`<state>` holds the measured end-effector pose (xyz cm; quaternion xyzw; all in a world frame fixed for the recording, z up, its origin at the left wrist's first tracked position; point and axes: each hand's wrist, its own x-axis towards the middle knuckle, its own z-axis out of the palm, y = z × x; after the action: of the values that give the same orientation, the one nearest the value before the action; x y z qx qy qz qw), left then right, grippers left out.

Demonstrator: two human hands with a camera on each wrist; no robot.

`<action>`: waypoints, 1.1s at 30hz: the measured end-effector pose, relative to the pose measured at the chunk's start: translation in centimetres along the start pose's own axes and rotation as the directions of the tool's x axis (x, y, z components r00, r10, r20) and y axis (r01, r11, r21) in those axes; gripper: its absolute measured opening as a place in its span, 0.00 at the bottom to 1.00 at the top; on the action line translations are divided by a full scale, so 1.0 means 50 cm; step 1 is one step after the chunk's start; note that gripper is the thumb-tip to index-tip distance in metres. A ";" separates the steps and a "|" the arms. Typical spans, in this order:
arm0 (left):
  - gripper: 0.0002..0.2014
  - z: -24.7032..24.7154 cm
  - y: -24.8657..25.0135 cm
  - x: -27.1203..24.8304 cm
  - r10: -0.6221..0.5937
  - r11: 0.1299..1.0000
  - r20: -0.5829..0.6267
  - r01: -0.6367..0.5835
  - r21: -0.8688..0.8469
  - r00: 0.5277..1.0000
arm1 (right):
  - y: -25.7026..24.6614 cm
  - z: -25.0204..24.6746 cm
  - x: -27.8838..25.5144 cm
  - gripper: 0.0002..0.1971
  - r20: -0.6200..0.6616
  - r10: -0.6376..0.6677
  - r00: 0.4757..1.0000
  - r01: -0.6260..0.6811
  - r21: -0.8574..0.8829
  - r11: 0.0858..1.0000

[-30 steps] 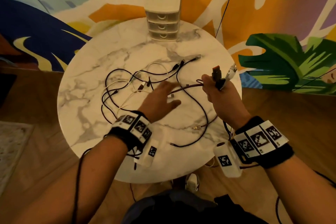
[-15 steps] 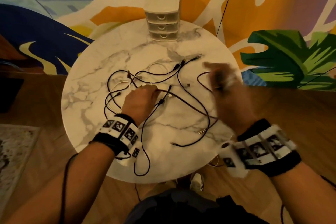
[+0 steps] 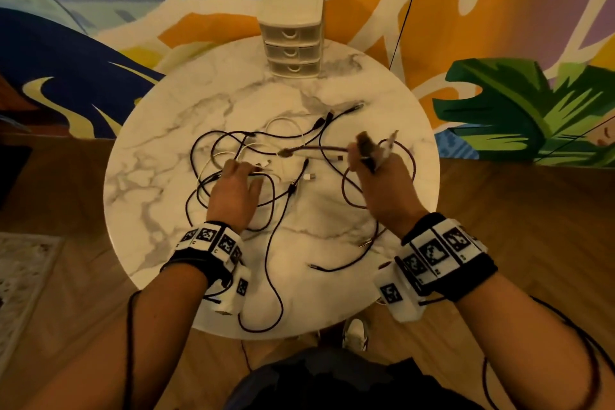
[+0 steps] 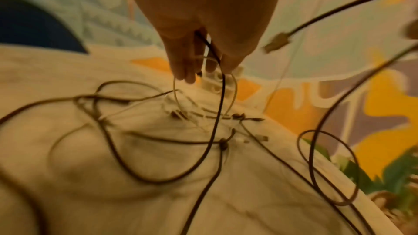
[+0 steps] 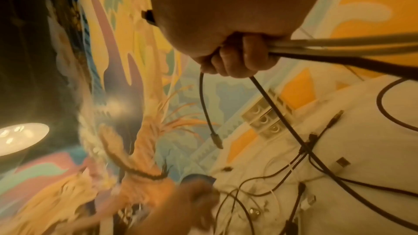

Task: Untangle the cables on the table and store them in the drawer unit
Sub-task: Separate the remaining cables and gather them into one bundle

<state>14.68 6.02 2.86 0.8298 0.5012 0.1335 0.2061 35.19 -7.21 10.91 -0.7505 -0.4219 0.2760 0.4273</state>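
A tangle of black and white cables lies on the round marble table. My left hand is down in the tangle and pinches a black cable and a white cable between its fingers. My right hand is raised over the table's right side, fist closed on a bundle of cables with plugs sticking out above it. One dark cable with a plug end stretches left from that fist. The white three-drawer unit stands at the table's far edge, all drawers shut.
Loose cable ends trail toward the table's near edge and near right. A painted mural wall rises behind the table. Wooden floor surrounds it, with a rug at the left.
My left hand has gone from open above the tangle to pinching cables in it. My right hand swung its bundle about and a plug end now hangs out to the left.
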 end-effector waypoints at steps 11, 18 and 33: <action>0.34 -0.057 0.161 0.027 0.214 0.976 0.114 -0.218 0.026 0.970 | 0.039 -0.047 -0.022 0.19 -0.047 0.093 0.994 -0.087 0.117 0.989; 0.14 0.027 0.260 0.005 0.396 0.918 0.282 -0.382 -0.105 0.874 | 0.063 -0.082 -0.040 0.20 -0.110 0.122 0.986 -0.117 0.050 0.992; 0.03 -0.048 0.369 -0.039 0.376 0.745 0.243 -0.136 -0.653 0.894 | 0.161 -0.096 -0.092 0.13 0.117 0.142 0.983 -0.154 0.097 0.983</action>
<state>27.08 -2.81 13.72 0.7869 0.2617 0.1639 0.5343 39.88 -15.41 6.43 -0.7397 -0.3727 0.3699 0.4208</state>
